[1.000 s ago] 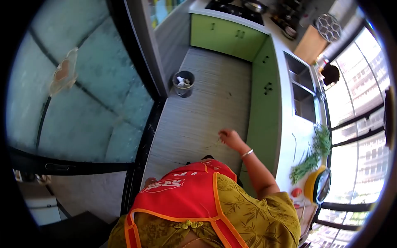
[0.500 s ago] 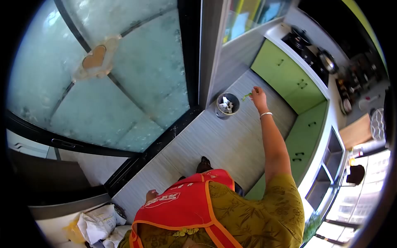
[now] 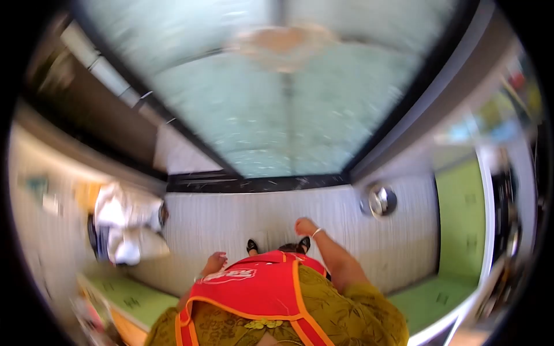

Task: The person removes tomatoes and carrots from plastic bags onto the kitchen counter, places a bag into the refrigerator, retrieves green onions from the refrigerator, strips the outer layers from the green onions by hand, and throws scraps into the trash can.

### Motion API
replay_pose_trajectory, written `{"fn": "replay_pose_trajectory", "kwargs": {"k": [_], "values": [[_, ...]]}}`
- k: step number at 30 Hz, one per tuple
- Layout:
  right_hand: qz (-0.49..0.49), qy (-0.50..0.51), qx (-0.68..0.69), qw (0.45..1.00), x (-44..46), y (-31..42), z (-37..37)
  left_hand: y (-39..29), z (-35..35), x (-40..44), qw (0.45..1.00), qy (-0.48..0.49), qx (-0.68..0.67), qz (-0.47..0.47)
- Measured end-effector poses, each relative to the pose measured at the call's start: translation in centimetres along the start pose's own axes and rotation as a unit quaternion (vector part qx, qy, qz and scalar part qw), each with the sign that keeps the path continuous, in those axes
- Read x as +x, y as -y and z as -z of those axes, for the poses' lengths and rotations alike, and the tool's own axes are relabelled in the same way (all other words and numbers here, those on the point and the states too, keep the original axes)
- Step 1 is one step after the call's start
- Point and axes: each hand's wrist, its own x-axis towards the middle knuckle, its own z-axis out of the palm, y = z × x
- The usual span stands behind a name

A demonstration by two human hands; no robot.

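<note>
My right hand (image 3: 305,226) hangs over the floor in front of my body, its fingers curled in and no green scrap showing in it. It has a pale bracelet at the wrist. To its right and farther off stands a small trash bin (image 3: 393,200) with whitish waste inside. My left hand (image 3: 216,263) hangs low beside the red apron (image 3: 259,288), fingers loosely apart, holding nothing that I can see. Motion softens much of the picture.
A frosted glass door (image 3: 288,115) with a dark frame and sill is straight ahead. White bags (image 3: 124,210) are piled at the left. Green cabinets (image 3: 461,213) line the right side, below a counter with a stove. My shoes (image 3: 252,247) stand on the grey floor.
My view has swung left to face the glass door. My right hand has drawn back from beside the bin toward my body, and the green scrap it held is no longer visible.
</note>
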Motion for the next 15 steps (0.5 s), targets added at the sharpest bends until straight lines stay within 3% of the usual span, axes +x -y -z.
{"fn": "replay_pose_trajectory", "kwargs": {"k": [3,6,8,10,13,14,15], "values": [[0.005,0.190,0.060,0.980,-0.2,14.5,-5.5,1.4,0.5,-0.8,0.984,-0.072,-0.160,0.031],[0.038,0.290,-0.059,0.954,2.5,21.0,-9.2,3.1,2.5,-1.6,0.980,-0.147,-0.130,0.044],[0.053,0.273,-0.143,0.950,5.7,22.1,-11.6,6.4,5.2,-1.8,0.978,-0.199,-0.059,0.034],[0.159,0.262,-0.347,0.886,10.6,21.9,-12.8,10.5,7.8,-0.3,0.966,-0.238,-0.081,0.054],[0.073,0.246,-0.390,0.884,13.7,26.1,-16.4,14.7,11.3,-0.4,0.944,-0.308,-0.022,0.119],[0.074,0.252,-0.392,0.882,14.7,27.9,-18.4,16.4,13.0,0.0,0.942,-0.310,-0.025,0.125],[0.118,0.252,-0.425,0.861,15.8,29.8,-20.6,19.2,14.8,1.5,0.956,-0.267,0.062,0.101]]}}
